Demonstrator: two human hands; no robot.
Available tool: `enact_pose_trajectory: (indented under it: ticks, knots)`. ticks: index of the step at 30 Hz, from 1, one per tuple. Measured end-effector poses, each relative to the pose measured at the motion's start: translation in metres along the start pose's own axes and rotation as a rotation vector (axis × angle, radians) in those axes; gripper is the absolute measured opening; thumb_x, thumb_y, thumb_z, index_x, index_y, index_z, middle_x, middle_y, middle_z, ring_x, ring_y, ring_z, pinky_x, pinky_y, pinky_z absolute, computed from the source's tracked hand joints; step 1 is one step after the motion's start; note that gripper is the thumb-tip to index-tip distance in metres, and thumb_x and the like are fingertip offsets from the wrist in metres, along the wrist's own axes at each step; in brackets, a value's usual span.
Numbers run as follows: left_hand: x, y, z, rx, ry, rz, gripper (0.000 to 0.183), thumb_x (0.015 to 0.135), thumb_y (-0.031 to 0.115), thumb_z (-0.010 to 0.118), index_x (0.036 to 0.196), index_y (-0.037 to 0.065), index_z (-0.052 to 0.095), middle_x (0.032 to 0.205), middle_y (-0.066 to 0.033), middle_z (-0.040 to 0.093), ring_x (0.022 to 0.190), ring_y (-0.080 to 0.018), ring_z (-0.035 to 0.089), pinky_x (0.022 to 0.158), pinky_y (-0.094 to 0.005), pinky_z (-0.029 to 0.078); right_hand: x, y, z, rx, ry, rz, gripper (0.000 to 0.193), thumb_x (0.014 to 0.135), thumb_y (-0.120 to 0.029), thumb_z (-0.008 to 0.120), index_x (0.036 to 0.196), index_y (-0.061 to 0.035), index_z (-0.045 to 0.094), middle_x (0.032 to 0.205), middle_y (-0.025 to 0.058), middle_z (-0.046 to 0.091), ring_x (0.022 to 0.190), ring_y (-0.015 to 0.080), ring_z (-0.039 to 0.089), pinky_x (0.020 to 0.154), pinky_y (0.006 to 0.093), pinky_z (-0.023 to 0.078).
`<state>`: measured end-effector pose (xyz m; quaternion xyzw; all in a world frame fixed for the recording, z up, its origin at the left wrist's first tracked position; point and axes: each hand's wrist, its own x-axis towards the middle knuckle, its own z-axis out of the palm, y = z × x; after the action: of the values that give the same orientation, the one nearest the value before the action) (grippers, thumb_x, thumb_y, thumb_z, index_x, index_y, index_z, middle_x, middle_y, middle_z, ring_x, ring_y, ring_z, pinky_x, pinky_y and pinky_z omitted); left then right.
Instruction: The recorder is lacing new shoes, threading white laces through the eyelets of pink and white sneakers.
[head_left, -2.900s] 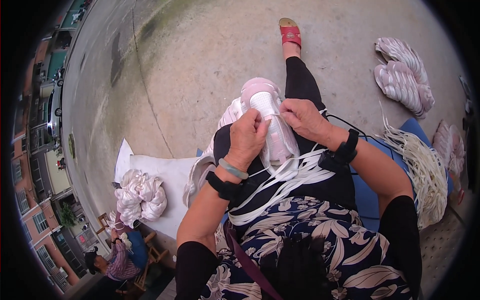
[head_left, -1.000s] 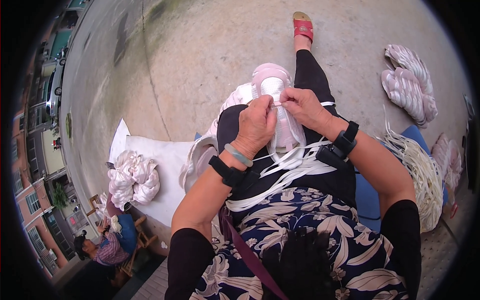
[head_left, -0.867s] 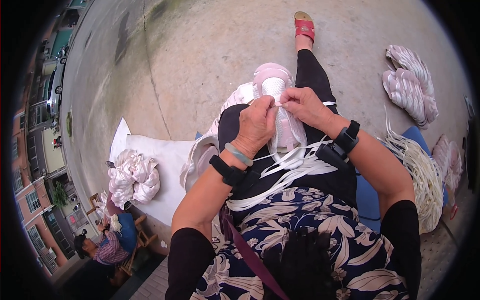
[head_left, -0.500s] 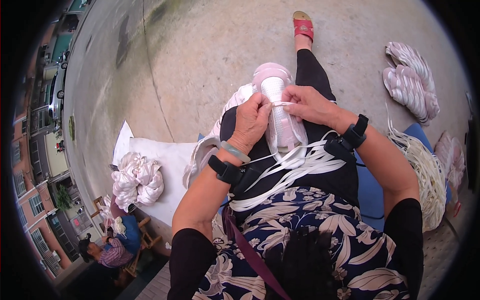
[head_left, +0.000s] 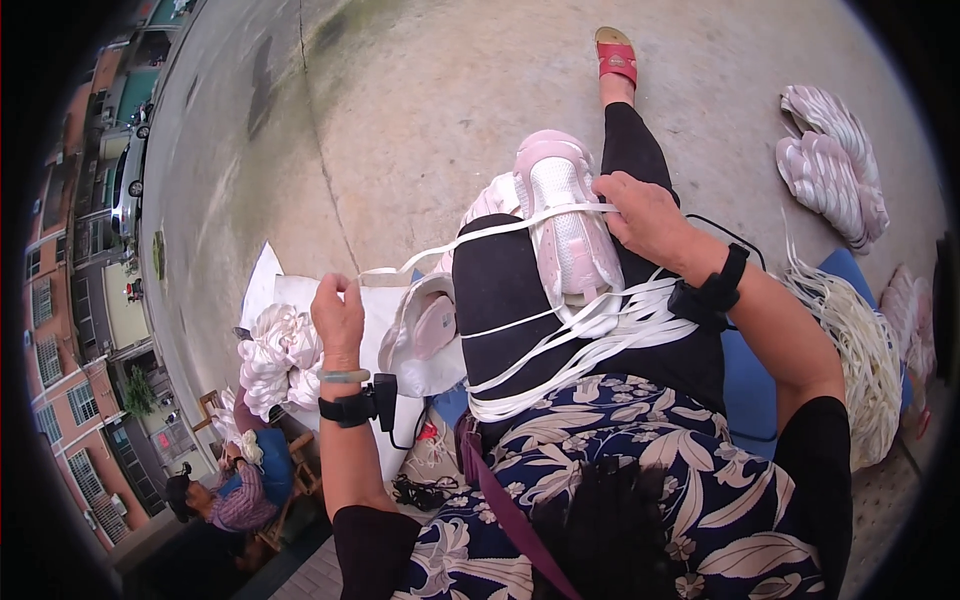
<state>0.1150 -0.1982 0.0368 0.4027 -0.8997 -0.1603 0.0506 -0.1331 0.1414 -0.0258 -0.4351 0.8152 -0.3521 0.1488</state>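
Observation:
A pink and white sneaker (head_left: 575, 235) lies across my lap, toe pointing away from me. A flat white shoelace (head_left: 480, 233) runs over its front from one hand to the other. My left hand (head_left: 338, 312), out to the left beyond my thigh, pinches one end. Just right of the shoe's toe, my right hand (head_left: 645, 215) is closed on the lace's other part. More loose white laces (head_left: 640, 310) are draped over my lap behind the shoe's heel. Another pale shoe (head_left: 430, 325) rests beside my left thigh, its opening showing a pink insole.
Bundled pink-white shoes (head_left: 280, 350) sit on a white sheet (head_left: 385, 300) at left. Right of me hangs a thick bunch of white laces (head_left: 860, 370); stacked shoes (head_left: 830, 170) lie on the concrete farther right. Another person (head_left: 240, 500) sits at lower left.
My left hand has swung far out to the left, drawing the lace long across the shoe. My right hand has shifted slightly right, off the shoe's middle.

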Motion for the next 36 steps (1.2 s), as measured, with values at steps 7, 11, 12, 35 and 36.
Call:
enact_pose_trajectory:
  ticks: [7, 11, 12, 35, 36]
  knots:
    - [-0.024, 0.167, 0.087, -0.299, -0.110, 0.763, 0.040, 0.074, 0.007, 0.061, 0.113, 0.002, 0.052, 0.089, -0.0145, 0.062, 0.060, -0.0269, 0.058, 0.057, -0.0344, 0.046, -0.003, 0.012, -0.020, 0.005, 0.032, -0.085, 0.017, 0.079, -0.007, 0.056, 0.096, -0.0079, 0.053, 0.084, 0.0120, 0.054, 0.077, 0.0328, 0.057, 0.066, 0.0408, 0.046]
    - [-0.019, 0.180, 0.084, -0.074, -0.371, 0.706, 0.017, 0.078, 0.012, 0.058, 0.093, 0.004, 0.058, 0.079, -0.0152, 0.061, 0.071, -0.0341, 0.060, 0.061, -0.0403, 0.047, -0.011, 0.026, -0.039, -0.028, 0.074, -0.155, 0.011, 0.079, -0.009, 0.059, 0.089, -0.0086, 0.055, 0.078, 0.0098, 0.053, 0.069, 0.0320, 0.056, 0.058, 0.0399, 0.045]
    - [-0.017, 0.176, 0.082, 0.029, -0.390, 0.734, 0.011, 0.080, 0.013, 0.057, 0.086, 0.005, 0.059, 0.075, -0.0141, 0.061, 0.071, -0.0333, 0.060, 0.060, -0.0402, 0.047, -0.015, 0.030, -0.044, -0.094, 0.055, -0.160, 0.012, 0.078, -0.008, 0.059, 0.089, -0.0087, 0.055, 0.078, 0.0097, 0.053, 0.068, 0.0317, 0.056, 0.057, 0.0399, 0.045]
    - [0.084, -0.040, -0.228, 0.300, 0.386, 0.342, 0.019, 0.086, 0.019, 0.058, 0.096, 0.004, 0.064, 0.075, -0.0137, 0.062, 0.067, -0.0191, 0.059, 0.065, -0.0287, 0.046, -0.210, 0.119, -0.389, -1.000, 0.384, 0.147, 0.020, 0.088, -0.006, 0.051, 0.107, -0.0004, 0.054, 0.103, 0.0194, 0.058, 0.093, 0.0364, 0.057, 0.075, 0.0367, 0.047]
    - [0.085, -0.045, -0.239, 0.312, 0.447, 0.355, 0.020, 0.087, 0.019, 0.057, 0.099, 0.004, 0.064, 0.077, -0.0124, 0.064, 0.069, -0.0175, 0.059, 0.066, -0.0279, 0.045, -0.218, 0.114, -0.407, -1.036, 0.370, 0.188, 0.025, 0.088, -0.005, 0.050, 0.114, -0.0021, 0.053, 0.109, 0.0178, 0.058, 0.100, 0.0335, 0.057, 0.079, 0.0340, 0.048]
